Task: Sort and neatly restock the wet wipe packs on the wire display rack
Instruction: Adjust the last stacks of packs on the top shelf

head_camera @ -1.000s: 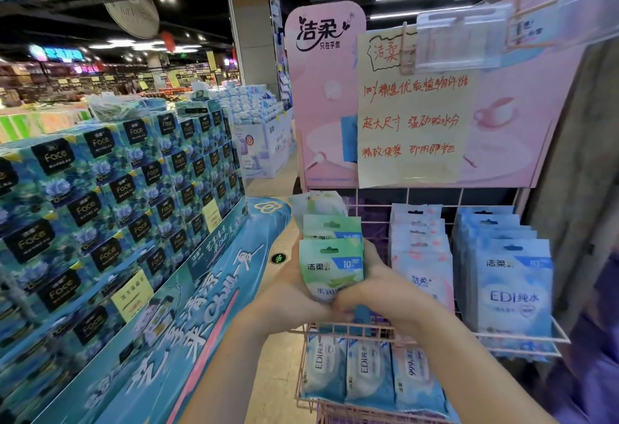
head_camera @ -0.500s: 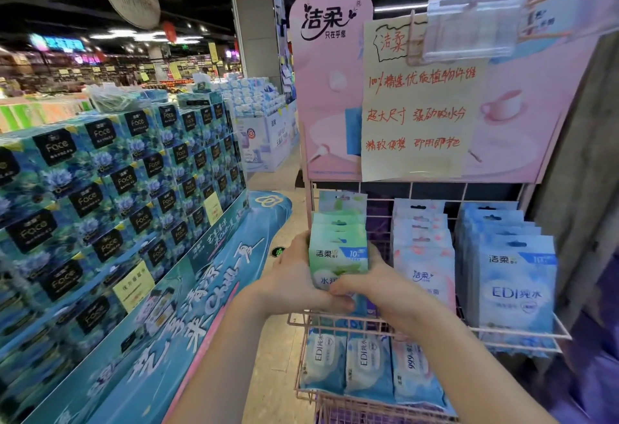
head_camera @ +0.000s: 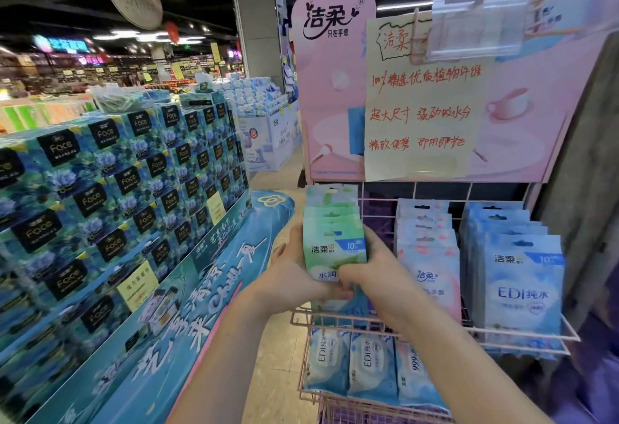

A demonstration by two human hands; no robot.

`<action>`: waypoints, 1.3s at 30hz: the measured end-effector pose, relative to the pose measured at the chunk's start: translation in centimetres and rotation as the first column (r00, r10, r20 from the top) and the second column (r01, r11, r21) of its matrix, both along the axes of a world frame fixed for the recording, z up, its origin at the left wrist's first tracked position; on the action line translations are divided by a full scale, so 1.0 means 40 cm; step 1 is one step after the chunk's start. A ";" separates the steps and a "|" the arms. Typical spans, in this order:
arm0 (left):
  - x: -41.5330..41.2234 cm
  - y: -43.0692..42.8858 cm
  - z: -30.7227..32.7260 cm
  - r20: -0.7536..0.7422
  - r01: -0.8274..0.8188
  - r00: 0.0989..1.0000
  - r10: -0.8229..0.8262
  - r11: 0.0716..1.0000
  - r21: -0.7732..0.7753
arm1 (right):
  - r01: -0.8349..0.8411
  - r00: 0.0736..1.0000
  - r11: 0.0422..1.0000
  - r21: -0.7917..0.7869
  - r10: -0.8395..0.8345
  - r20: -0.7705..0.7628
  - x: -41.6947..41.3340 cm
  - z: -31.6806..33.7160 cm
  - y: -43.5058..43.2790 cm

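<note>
A pink wire display rack (head_camera: 522,335) stands in front of me. On its upper shelf a row of green wet wipe packs (head_camera: 331,242) stands upright at the left end. My left hand (head_camera: 294,273) grips the row's left side and my right hand (head_camera: 371,273) grips its right side and lower front. A row of pink wet wipe packs (head_camera: 432,256) fills the middle. Blue EDI wet wipe packs (head_camera: 519,276) stand at the right. Larger blue wipe packs (head_camera: 365,370) stand on the lower shelf.
A pink brand board with a handwritten yellow sign (head_camera: 422,102) rises above the rack. A tall stack of blue tissue cartons (head_camera: 127,182) on a teal printed base fills the left. A narrow aisle floor (head_camera: 278,356) runs between it and the rack. A grey wall (head_camera: 589,189) is at the right.
Both hands have pushed the green packs back and together into one tight upright row at the shelf's left end. The view has shifted slightly closer.
</note>
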State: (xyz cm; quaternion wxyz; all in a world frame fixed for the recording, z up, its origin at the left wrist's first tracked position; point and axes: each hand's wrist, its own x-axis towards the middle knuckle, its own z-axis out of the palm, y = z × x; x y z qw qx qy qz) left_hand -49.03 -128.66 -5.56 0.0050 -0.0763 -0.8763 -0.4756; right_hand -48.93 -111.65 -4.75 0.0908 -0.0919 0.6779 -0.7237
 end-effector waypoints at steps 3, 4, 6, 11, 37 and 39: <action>0.005 -0.021 0.007 0.047 0.058 0.997 -0.061 0.997 0.046 | -0.004 1.000 1.000 0.023 0.003 0.031 -0.007 -0.007 -0.018; 0.016 -0.022 0.011 0.058 0.066 0.996 -0.070 0.995 0.076 | -0.017 0.998 0.998 0.054 0.014 0.058 -0.004 -0.014 -0.020; 0.029 -0.029 -0.001 0.061 0.075 0.995 -0.083 0.989 0.125 | -0.033 0.995 0.995 0.099 0.024 0.092 0.002 -0.022 -0.023; 0.051 -0.020 -0.022 0.075 0.056 0.995 -0.068 0.987 0.149 | -0.008 0.995 0.992 0.129 -0.005 0.102 -0.005 -0.020 -0.040; 0.068 0.013 -0.023 0.029 0.012 0.999 -0.022 0.948 0.317 | 0.034 0.996 0.960 0.277 -0.054 0.067 0.024 0.021 -0.034; 0.075 0.013 -0.023 0.031 0.018 0.999 -0.029 0.948 0.317 | 0.063 0.998 0.940 0.335 -0.069 0.008 0.049 0.033 -0.036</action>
